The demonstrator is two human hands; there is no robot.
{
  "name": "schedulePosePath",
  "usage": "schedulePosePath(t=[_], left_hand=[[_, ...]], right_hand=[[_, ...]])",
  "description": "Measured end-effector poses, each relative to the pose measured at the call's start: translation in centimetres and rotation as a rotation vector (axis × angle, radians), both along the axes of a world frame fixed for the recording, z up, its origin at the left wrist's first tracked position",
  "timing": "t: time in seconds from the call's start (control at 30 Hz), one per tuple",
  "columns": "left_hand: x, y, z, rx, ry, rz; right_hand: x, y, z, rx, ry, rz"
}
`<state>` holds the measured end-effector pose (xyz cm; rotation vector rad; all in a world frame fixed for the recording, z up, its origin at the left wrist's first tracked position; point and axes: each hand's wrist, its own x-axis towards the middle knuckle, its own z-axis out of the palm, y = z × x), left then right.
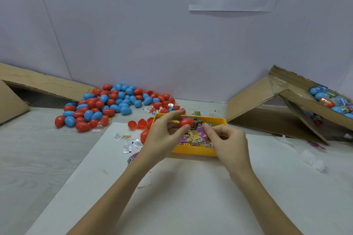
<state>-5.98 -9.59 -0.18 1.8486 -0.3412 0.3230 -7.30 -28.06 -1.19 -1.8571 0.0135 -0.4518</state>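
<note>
Left hand [164, 135] holds red egg [186, 122] over yellow tray [194, 150]

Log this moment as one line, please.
left hand holds red egg | right hand pinches pink packet | both over yellow tray | egg pile back left

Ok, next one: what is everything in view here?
red egg: one, red, held over the tray
pink packet: one, pink, pinched over the tray
tray: one, yellow, table centre
packets: many, mixed colours, in the tray
egg pile: many, red and blue, back left
sachets: several, white, left of the tray
left box: one, brown, far left
right box: one, brown, far right
sign: one, white, on the wall
left grip: one hand, holds the red egg
right grip: one hand, pinches the pink packet
</note>
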Motion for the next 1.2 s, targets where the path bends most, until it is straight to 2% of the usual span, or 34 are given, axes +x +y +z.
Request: schedulePosePath(t=[0.07, 0.17, 0.33, 0.57, 0.8, 0.97, 1.2], left_hand=[[-0.2, 0.0, 0.2, -0.119, 0.091, -0.082], [-0.7, -0.3, 0.3, -0.159, 0.094, -0.179], [-0.7, -0.8, 0.0, -0.057, 0.022, -0.143], [-0.8, -1.0, -0.1, -0.161, 0.042, -0.125], [-0.6, -1.0, -0.3, -0.308, 0.147, -0.154], [-0.5, -1.0, -0.3, -0.303, 0.149, -0.161], [-0.5, -0.9, -0.3, -0.286, 0.138, -0.152]], right_hand=[[0.1, -0.1, 0.1, 0.081, 0.025, -0.021], [0.0, -0.2, 0.2, 0.137, 0.028, -0.038], [-0.3, -0.2, 0.3, 0.168, 0.033, -0.039], [-0.2, 0.2, 0.1, 0.223, 0.093, 0.054], [-0.4, 0.4, 0.2, 0.261, 0.022, 0.180], [-0.5, 0.4, 0.6, 0.320, -0.031, 0.201], [-0.7, 0.7, 0.8, 0.292, -0.081, 0.216]])
